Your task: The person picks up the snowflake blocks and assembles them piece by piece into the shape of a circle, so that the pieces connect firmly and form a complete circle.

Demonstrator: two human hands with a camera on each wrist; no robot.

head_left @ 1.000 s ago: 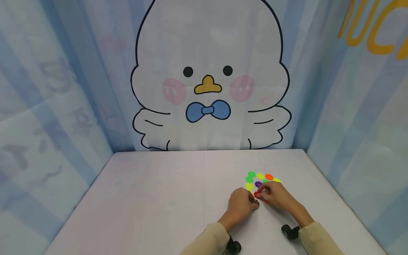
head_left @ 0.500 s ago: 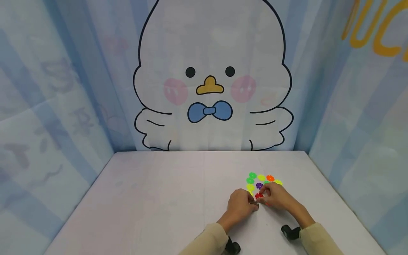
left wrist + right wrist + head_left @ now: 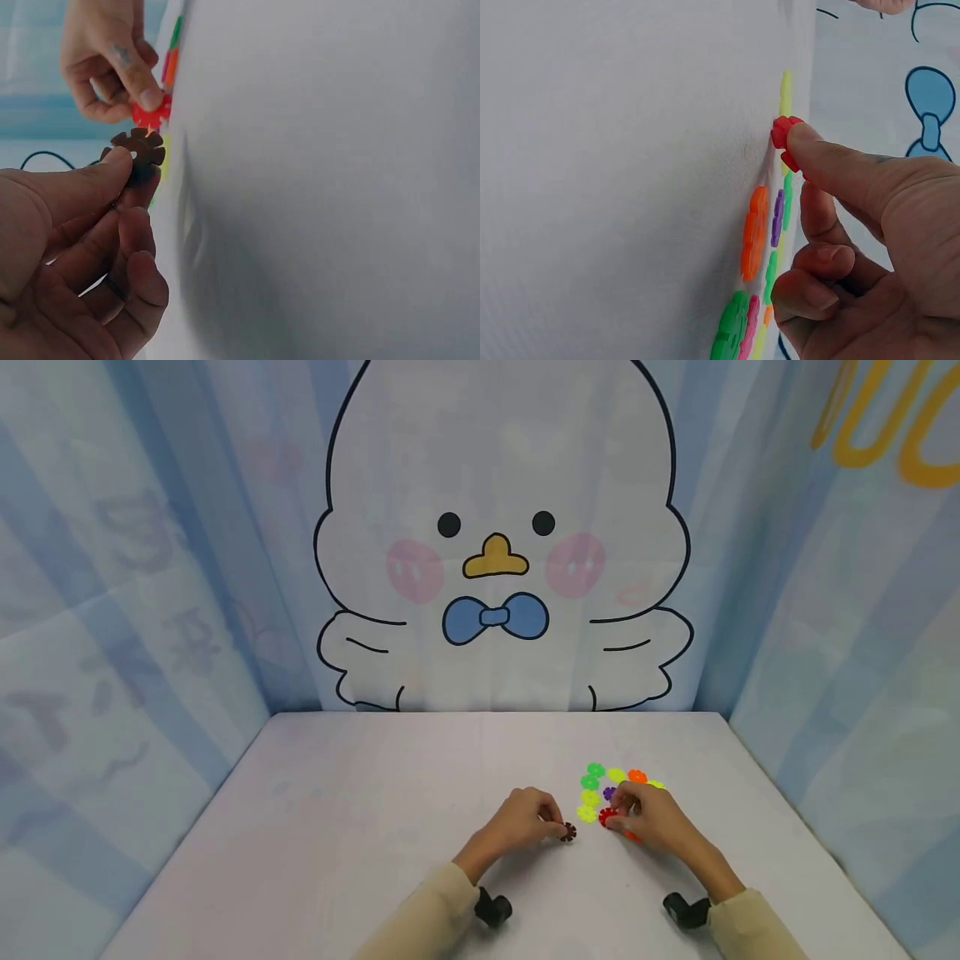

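Between thumb and fingertips, my left hand (image 3: 517, 818) pinches a dark brown notched snowflake disc (image 3: 144, 144) by its edge. My right hand (image 3: 656, 817) pinches a red snowflake disc (image 3: 606, 817), low over the table and tilted in the right wrist view. The two discs are apart in the head view, brown to the left of red. Just beyond the hands lie flat yellow discs (image 3: 587, 813), green discs (image 3: 590, 782), an orange disc (image 3: 637, 776) and a purple disc (image 3: 609, 793), partly covered by the right hand.
The white-covered table (image 3: 360, 827) runs back to a curtain with a cartoon bird (image 3: 491, 618). More discs, including a pink disc (image 3: 749, 326) and a large green disc (image 3: 730, 326), lie beside the right hand. Black wrist cameras (image 3: 492, 907) hang under both sleeves.
My left hand has drawn away to the left with the brown disc, out of the spot beside the right hand. The right hand stays almost in place, still pinching the red disc.
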